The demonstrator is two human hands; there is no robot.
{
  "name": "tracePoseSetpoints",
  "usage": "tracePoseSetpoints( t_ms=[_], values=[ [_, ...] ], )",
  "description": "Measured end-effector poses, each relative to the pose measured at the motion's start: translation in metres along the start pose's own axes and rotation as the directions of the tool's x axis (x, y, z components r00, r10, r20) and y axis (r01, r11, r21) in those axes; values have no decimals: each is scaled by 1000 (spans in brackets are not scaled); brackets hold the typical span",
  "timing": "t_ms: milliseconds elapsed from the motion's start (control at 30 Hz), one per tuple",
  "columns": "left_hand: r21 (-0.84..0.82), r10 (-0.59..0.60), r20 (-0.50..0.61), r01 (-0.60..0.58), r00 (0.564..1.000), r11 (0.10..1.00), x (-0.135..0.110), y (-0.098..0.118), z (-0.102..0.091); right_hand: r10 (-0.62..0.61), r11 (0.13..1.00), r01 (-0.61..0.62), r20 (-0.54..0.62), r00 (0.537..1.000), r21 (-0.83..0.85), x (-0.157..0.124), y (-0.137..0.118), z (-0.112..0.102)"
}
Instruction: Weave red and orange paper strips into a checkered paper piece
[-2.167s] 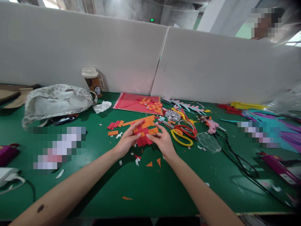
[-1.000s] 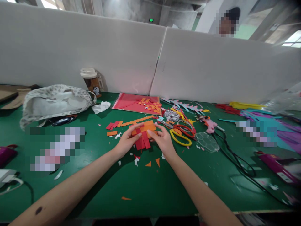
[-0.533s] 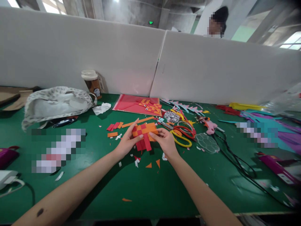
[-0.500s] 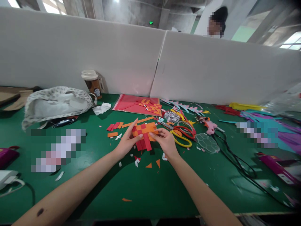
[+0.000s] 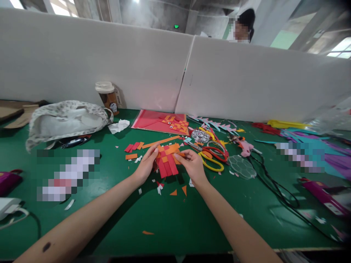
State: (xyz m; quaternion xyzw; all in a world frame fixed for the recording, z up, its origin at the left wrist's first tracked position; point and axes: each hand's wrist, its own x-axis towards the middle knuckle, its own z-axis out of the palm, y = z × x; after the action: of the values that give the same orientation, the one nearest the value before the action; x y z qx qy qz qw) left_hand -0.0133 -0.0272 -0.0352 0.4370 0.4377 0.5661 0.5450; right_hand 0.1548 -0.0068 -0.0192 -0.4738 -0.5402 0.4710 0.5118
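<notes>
— Where did the woven square of red and orange paper strips [image 5: 168, 159] sit relative to the hands?

— Between them, lifted just off the green counter [image 5: 175, 219]. The left hand [image 5: 145, 167] pinched its left edge, thumb on top near the upper corner. The right hand [image 5: 193, 165] pinched the right edge, thumb and forefinger closed on an orange strip end. So both grips were closed on the same piece, one on each side, about equally near.

— And its long axis?

— The loose red tails ran from the woven part down toward the person, fanning slightly. The orange strips crossed them, left to right, from one hand to the other.

— How many tails?

— About three red ones hung free; the exact number of orange crossings was too small to count.

— What lay around?

— Two pairs of scissors just right of the right hand, one yellow-handled [image 5: 210, 162], one red-handled [image 5: 216, 152]. One pink glue gun [image 5: 245, 145] beyond them. One long orange paper strip [image 5: 161, 141] behind the weave, a few short red and orange offcuts [image 5: 132, 147] to the left, and one finished woven fish on a pink sheet [image 5: 175, 123] near the white partition [image 5: 109, 62]. One lidded paper cup [image 5: 107, 96] stood at the back.
</notes>
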Motion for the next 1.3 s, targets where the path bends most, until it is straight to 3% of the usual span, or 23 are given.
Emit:
tracePoseSetpoints(
  t_ms=[100, 233, 367, 633, 1300],
  values=[
    [-67, -64, 11, 65, 998, 996, -1, 4, 2, -18, 1000, 18, -6, 1000, -10, 1, 2, 0],
    [-55, -30, 0, 30, 1000, 998, -1, 4, 1, -30, 999, 30, -3, 1000, -22, 1, 3, 0],
    [-13, -8, -8, 7, 1000, 1000, 1, 2, 0, 34, 999, -33, 22, 999, -37, 0, 0, 0],
    [-21, 15, -21, -16, 1000, 1000, 2, 2, 1, 77, 995, -66, 147, 986, -76, -4, -2, 1],
    [6, 25, -22, -25, 999, 1000, 3, 0, 0, 68, 998, -66, 161, 985, -18, -1, 0, 0]
  ],
)
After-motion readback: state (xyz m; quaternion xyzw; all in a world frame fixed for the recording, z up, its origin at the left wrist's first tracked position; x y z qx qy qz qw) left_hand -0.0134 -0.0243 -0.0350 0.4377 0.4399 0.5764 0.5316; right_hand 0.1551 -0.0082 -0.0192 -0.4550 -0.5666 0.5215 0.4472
